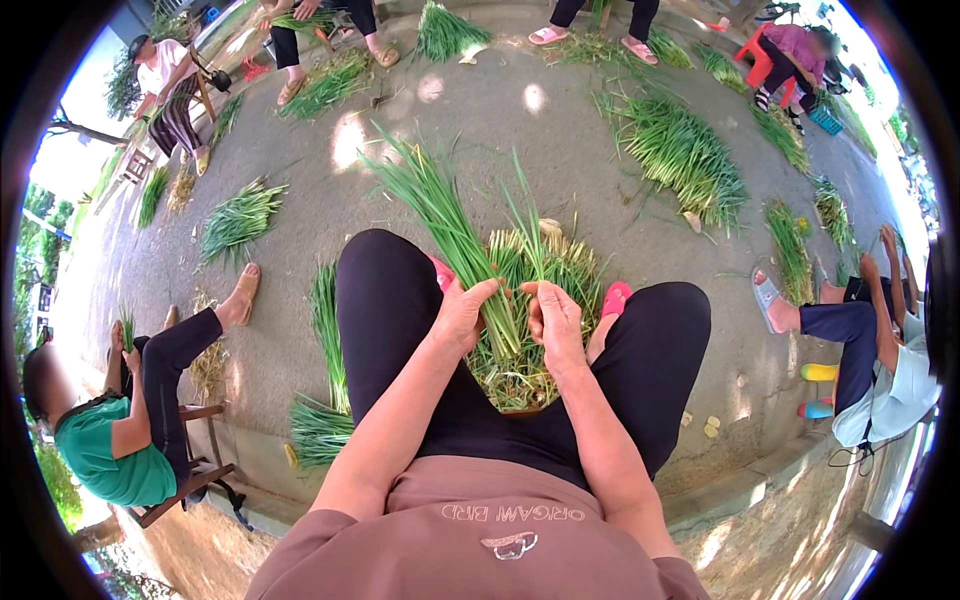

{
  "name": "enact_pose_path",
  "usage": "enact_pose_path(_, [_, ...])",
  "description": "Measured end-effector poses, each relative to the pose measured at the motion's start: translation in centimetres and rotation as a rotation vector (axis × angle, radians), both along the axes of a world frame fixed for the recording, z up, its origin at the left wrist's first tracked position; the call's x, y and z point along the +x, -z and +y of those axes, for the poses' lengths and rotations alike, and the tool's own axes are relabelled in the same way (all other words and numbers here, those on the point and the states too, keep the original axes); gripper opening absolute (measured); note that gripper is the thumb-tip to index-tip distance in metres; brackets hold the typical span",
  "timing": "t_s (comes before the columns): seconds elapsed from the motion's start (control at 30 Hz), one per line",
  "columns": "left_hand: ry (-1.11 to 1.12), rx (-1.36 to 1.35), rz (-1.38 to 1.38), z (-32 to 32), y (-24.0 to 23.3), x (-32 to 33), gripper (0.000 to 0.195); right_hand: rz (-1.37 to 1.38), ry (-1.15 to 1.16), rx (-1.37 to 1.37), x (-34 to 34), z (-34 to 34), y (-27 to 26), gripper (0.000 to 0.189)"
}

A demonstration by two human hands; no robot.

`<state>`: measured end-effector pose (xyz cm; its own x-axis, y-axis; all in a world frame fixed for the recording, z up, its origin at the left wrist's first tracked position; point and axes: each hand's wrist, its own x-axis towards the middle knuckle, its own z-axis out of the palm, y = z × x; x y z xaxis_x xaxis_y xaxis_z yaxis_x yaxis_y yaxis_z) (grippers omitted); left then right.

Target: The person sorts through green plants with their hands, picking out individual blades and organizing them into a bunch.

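My left hand [461, 311] is closed around a thick bunch of long green leafy stalks [457, 232], which look like garlic chives; their leaf tips point up and to the left and the pale ends hang below the hand. Just to the right, my right hand [556, 319] pinches a few thin green stalks [531, 232] between thumb and fingers, their tips upward. The two hands are close together over my lap. Beneath them, between my knees, lies a heap of green stalks and yellowed trimmings [517, 382].
More stalks lie beside my leg [328, 337], with a bundle [321, 433] below them. Ahead on the pavement are a small pile [241, 219] and a large pile [682, 150]. Several seated people surround the area, one in a green shirt [120, 450] at left.
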<state>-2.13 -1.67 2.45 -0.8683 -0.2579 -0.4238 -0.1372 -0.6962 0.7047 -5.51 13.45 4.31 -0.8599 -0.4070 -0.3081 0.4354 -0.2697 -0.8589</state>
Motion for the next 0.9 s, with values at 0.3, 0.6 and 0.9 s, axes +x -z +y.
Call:
enact_pose_path(0.3, [-0.034,0.048,-0.014,0.2,-0.5,0.0,0.032,-0.007,0.012,-0.264,-0.4,0.1,0.1,0.035])
enact_pose_path(0.6, [-0.066,0.223,0.049,-0.4,0.2,-0.1,0.023,-0.122,-0.095,-0.429,-0.5,0.7,-0.7,0.037])
enact_pose_path(0.9, [-0.038,0.311,0.112,-0.5,0.1,-0.2,0.021,-0.112,-0.158,-0.319,-0.2,0.6,-1.3,0.037])
